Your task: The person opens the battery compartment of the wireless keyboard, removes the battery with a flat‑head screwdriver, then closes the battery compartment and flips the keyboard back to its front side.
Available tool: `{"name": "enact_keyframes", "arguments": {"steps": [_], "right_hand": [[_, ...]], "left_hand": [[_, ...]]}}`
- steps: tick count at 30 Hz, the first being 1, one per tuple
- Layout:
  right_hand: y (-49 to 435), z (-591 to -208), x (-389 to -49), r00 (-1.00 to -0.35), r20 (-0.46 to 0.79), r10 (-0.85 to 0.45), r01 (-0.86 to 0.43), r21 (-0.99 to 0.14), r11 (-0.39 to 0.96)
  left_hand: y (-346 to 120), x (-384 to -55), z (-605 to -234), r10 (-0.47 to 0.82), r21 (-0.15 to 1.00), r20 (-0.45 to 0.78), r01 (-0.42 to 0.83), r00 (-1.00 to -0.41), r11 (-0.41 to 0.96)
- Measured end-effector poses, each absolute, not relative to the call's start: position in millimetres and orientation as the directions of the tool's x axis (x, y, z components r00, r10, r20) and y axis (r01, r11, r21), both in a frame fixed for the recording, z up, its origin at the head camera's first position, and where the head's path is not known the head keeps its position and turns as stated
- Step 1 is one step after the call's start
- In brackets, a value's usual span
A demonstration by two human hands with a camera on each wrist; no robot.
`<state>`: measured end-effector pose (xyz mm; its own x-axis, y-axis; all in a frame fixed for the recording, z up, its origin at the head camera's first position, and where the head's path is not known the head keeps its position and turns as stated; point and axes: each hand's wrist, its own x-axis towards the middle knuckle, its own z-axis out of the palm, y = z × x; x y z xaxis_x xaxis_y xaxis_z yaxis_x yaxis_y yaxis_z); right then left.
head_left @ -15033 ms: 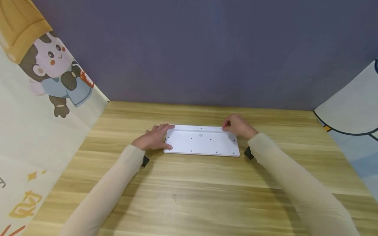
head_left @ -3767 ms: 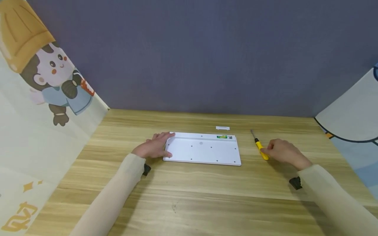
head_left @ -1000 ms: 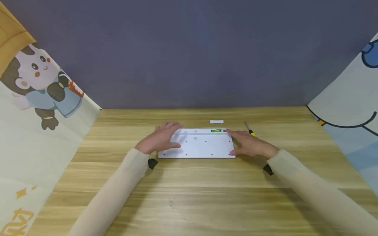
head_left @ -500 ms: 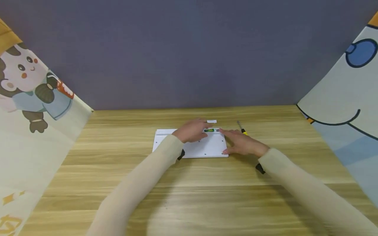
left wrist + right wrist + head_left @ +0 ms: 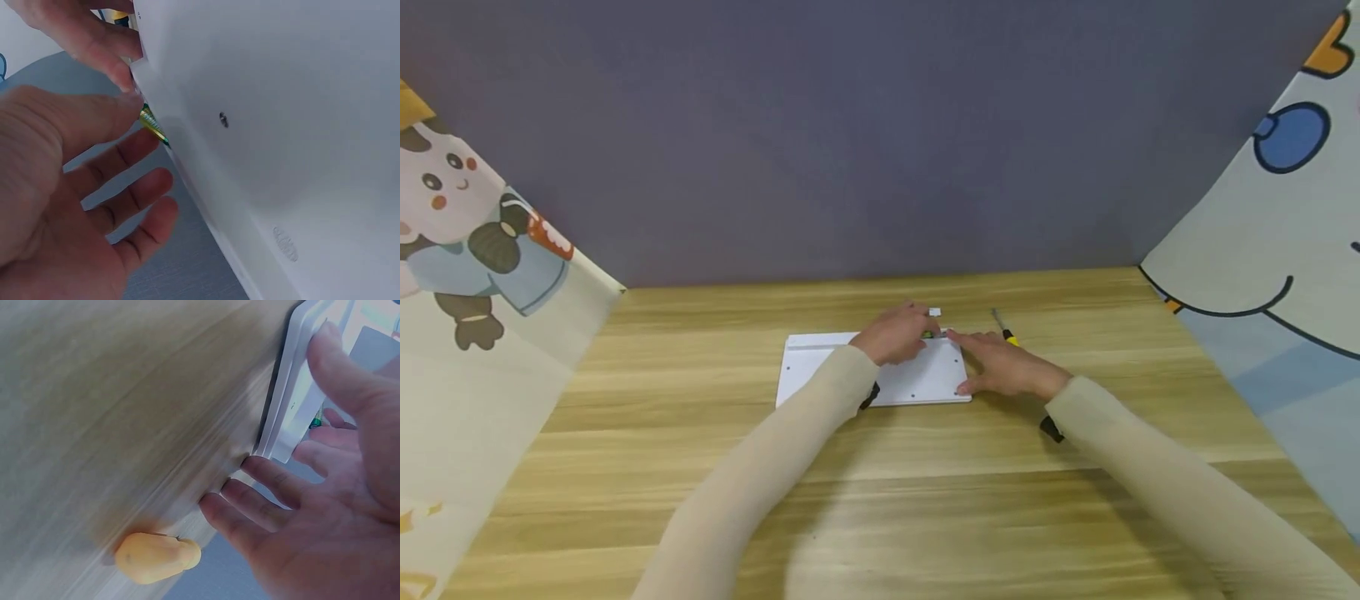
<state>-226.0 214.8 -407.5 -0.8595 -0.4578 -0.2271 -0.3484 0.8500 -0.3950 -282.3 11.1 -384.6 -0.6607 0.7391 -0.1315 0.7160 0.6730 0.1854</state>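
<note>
A white keyboard (image 5: 805,371) lies face down on the table, its screw-dotted back up. In its raised far strip, toward the right, an uncovered slot shows a green and yellow battery (image 5: 152,124). My left hand (image 5: 895,333) reaches across the keyboard to this slot. Its thumb and forefinger tips are right at the battery, the other fingers loosely bent; I cannot tell whether they pinch it. My right hand (image 5: 1007,367) rests at the keyboard's right end, fingers spread, thumb (image 5: 326,339) on the near corner and forefinger by the slot's end.
A small white battery cover (image 5: 935,312) lies on the wooden table (image 5: 700,350) just beyond the keyboard, partly hidden by my left hand. A screwdriver (image 5: 1004,328) with a yellow handle lies behind my right hand. A dark wall (image 5: 880,142) closes off the far side.
My left hand has left the keyboard's left end and moved right to the battery slot. My right hand stays at the right end; earlier it was at the screwdriver. The head view has turned right.
</note>
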Motion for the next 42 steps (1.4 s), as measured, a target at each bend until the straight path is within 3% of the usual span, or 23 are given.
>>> {"name": "enact_keyframes", "arguments": {"steps": [11, 25, 42], "right_hand": [[214.5, -407.5, -225.2, -0.857, -0.219, -0.466, -0.366, -0.378, 0.85], [213.8, -406.6, -223.8, -0.862, -0.244, -0.444, -0.339, -0.375, 0.863], [213.2, -403.7, -222.9, -0.861, -0.266, -0.433, -0.322, -0.374, 0.87]], "left_hand": [[12.9, -290.5, -392.3, 0.719, 0.403, -0.022, 0.652, -0.694, 0.642], [7.8, -295.6, -388.1, 0.711, 0.423, -0.031, 0.636, -0.702, 0.646], [-20.1, -299.7, -369.8, 0.735, 0.552, 0.189, 0.689, -0.651, 0.469]]}}
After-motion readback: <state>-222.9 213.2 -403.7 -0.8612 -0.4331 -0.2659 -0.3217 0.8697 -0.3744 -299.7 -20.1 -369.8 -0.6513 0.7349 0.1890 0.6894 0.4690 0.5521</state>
